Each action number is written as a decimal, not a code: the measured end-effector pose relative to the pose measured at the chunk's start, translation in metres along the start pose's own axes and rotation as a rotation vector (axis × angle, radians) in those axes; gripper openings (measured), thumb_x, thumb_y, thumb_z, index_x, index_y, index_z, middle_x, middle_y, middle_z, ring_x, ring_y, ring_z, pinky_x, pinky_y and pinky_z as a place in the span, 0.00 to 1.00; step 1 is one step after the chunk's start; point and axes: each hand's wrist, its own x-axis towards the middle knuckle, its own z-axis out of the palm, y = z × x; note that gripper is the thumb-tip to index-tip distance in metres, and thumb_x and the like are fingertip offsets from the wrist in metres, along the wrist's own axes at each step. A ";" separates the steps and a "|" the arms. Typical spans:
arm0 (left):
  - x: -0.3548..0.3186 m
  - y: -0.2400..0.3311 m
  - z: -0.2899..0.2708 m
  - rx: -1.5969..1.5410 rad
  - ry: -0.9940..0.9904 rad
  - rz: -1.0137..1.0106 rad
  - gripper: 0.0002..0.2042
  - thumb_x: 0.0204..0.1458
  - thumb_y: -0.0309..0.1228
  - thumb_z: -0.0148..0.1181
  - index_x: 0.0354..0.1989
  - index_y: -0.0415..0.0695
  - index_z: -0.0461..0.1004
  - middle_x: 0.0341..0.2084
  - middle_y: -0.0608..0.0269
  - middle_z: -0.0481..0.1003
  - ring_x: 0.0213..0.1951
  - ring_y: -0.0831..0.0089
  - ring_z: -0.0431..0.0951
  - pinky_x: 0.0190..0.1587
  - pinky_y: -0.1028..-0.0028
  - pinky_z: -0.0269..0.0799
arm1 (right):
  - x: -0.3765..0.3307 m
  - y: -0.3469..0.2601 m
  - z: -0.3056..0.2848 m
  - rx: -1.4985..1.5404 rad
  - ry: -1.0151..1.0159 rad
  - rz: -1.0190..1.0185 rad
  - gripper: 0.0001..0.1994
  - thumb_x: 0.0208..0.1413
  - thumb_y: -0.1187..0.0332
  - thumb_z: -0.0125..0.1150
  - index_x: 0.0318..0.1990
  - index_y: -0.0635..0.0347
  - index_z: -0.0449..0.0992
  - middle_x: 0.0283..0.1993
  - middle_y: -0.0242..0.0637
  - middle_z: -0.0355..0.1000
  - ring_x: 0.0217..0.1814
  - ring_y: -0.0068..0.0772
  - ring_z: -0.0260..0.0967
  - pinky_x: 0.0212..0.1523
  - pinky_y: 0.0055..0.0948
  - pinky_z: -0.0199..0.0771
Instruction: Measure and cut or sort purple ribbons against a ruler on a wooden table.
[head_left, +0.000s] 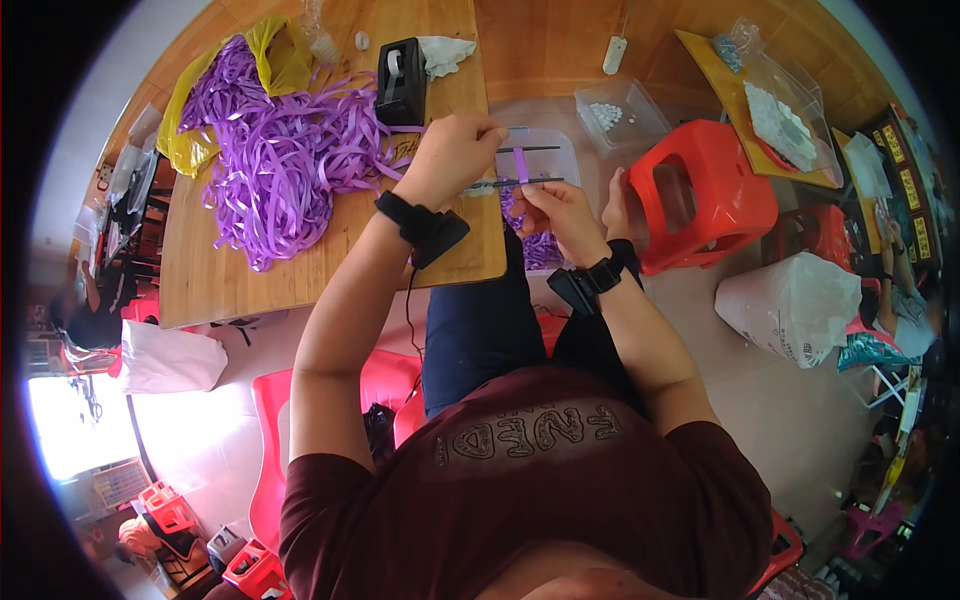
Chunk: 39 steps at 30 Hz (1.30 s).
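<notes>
fingers (492,135) of the left hand (452,155) pinch one end of a thin dark rod (520,182) while the right hand (560,212) grips a purple ribbon (521,165) looped over it above the clear bin (545,150), so keep the strip taut and square beside the counter (300,270).

- The wooden tabletop (215,270) looks smooth, with a warm, lightly glossy grain.
- On it, the heap of purple ribbon (280,160) has a satin sheen.
- Behind the heap, a yellow plastic bag (190,140) is thin and crinkled.
- Right of the heap, the black tape dispenser (402,82) is shiny hard plastic.
- Well right of the tabletop, the red stool (705,190) is glossy moulded plastic.
</notes>
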 end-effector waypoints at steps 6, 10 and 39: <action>-0.016 0.025 -0.019 -0.598 -0.656 -0.637 0.15 0.63 0.39 0.51 0.43 0.40 0.77 0.20 0.59 0.75 0.15 0.80 0.67 0.15 0.78 0.60 | 0.001 -0.005 -0.004 0.098 -0.072 0.070 0.12 0.66 0.64 0.51 0.43 0.63 0.78 0.31 0.33 0.76 0.26 0.22 0.71 0.32 0.27 0.79; -0.020 0.016 -0.004 -0.900 -0.716 -0.679 0.15 0.65 0.40 0.49 0.37 0.40 0.73 0.20 0.60 0.74 0.14 0.82 0.66 0.13 0.80 0.59 | -0.005 -0.015 0.007 0.219 -0.112 0.084 0.12 0.64 0.64 0.51 0.39 0.64 0.77 0.29 0.34 0.75 0.24 0.21 0.70 0.29 0.27 0.79; -0.032 -0.008 0.022 -1.089 -0.617 -0.583 0.12 0.51 0.31 0.53 0.27 0.32 0.76 0.18 0.57 0.74 0.15 0.72 0.72 0.18 0.76 0.68 | 0.189 -0.118 0.158 -0.508 -0.056 0.112 0.09 0.55 0.65 0.69 0.35 0.60 0.77 0.30 0.31 0.76 0.17 0.11 0.51 0.14 0.16 0.48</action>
